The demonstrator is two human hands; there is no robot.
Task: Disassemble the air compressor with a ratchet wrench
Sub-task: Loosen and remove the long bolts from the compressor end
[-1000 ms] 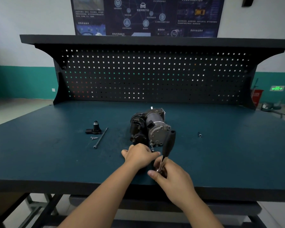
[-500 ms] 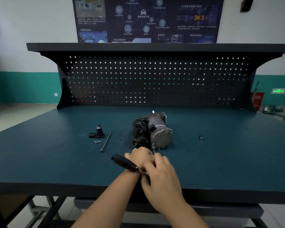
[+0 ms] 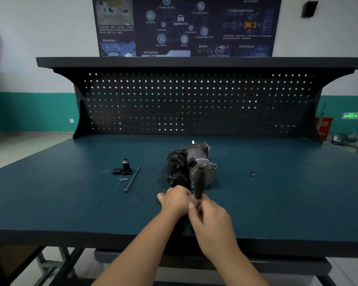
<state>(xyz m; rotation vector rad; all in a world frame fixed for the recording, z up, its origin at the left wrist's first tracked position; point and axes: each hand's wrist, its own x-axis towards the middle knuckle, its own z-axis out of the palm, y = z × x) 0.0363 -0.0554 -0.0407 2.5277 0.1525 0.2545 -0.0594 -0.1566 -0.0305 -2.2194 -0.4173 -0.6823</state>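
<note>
The air compressor [image 3: 191, 164], black and grey metal, lies on the dark teal workbench [image 3: 70, 199] at its middle. Just in front of it my two hands meet. My right hand [image 3: 210, 220] grips the ratchet wrench [image 3: 198, 183], whose black handle stands up in front of the compressor's round end cap. My left hand [image 3: 175, 201] is closed beside it at the wrench's lower end; what it holds is hidden by my fingers.
Left of the compressor lie a small black fitting [image 3: 123, 168], two short screws [image 3: 123, 179] and a long bolt [image 3: 132, 179]. A small socket [image 3: 252, 174] lies to the right. A black pegboard [image 3: 194, 104] with a shelf closes the back of the bench.
The wrench handle pointed up at first, swung down to the left over my left wrist, and now stands up again in front of the compressor. My hands stayed in the same spot.
</note>
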